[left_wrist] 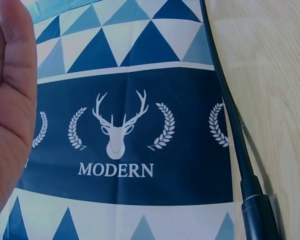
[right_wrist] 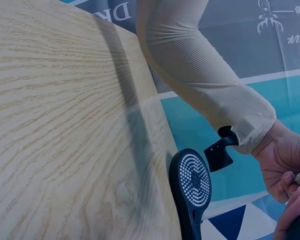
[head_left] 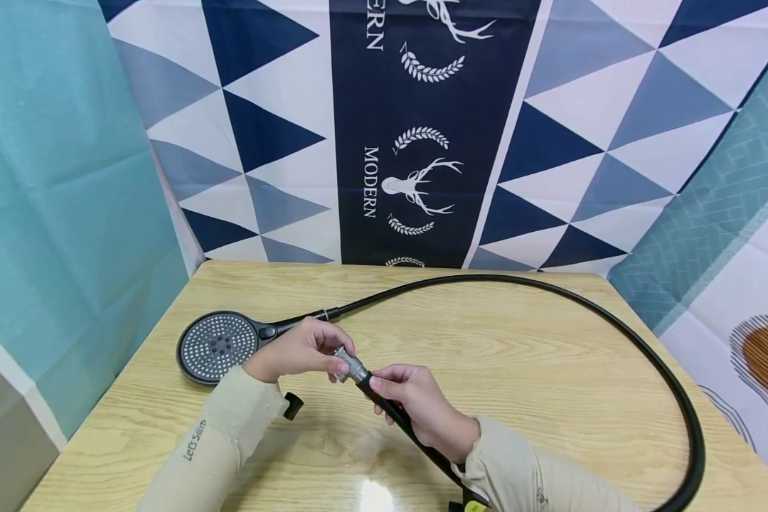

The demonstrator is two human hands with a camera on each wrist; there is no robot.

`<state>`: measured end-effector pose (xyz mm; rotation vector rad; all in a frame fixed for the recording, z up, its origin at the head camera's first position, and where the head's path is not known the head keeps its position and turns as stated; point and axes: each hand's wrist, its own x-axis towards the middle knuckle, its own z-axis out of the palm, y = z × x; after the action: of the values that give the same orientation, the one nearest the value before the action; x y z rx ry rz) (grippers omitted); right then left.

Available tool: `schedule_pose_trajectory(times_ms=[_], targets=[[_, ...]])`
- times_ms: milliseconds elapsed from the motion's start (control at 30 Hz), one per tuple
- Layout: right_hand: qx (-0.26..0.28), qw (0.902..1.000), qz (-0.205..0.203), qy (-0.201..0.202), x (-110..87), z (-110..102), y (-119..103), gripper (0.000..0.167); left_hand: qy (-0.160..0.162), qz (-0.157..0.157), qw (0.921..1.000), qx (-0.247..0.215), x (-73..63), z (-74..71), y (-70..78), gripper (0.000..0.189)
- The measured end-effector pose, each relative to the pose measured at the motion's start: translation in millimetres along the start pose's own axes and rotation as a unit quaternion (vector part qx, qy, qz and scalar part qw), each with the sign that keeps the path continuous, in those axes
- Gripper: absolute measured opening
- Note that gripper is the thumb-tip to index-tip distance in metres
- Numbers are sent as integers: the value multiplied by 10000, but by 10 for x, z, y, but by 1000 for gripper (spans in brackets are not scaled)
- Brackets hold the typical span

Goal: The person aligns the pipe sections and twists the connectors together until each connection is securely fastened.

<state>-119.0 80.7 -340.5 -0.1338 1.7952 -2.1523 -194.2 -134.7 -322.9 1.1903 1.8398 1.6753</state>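
Near the middle of the table, my left hand [head_left: 304, 350] pinches a silver metal connector [head_left: 352, 364] between thumb and fingers. It sits at the end of a black tube [head_left: 416, 431], which my right hand [head_left: 419, 405] grips just below the metal. The tube slants down toward the front edge, partly behind the right hand and sleeve. A dark grey handheld shower head [head_left: 220, 347] lies with its nozzle face up, left of and behind the left hand. From its handle a black shower hose [head_left: 525, 279] runs out. In the left wrist view, only part of the left hand [left_wrist: 12, 115] shows.
The hose loops across the back of the wooden table [head_left: 518, 355] and down its right side to the front edge. Patterned cloth [head_left: 281, 128] hangs behind the table and at both sides. Small black pieces [head_left: 292, 406] sit at the wrists.
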Motion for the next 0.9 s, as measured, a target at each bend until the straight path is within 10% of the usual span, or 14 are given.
schedule_pose_trajectory(times_ms=[633,900], targets=[[364,9979,-235,-474,3,-71,72,21,-44,-81,9997,216,75,28,-5,30],[518,9981,-318,39,17,-55,113,20,-39,-218,9992,346,93,37,3,24]])
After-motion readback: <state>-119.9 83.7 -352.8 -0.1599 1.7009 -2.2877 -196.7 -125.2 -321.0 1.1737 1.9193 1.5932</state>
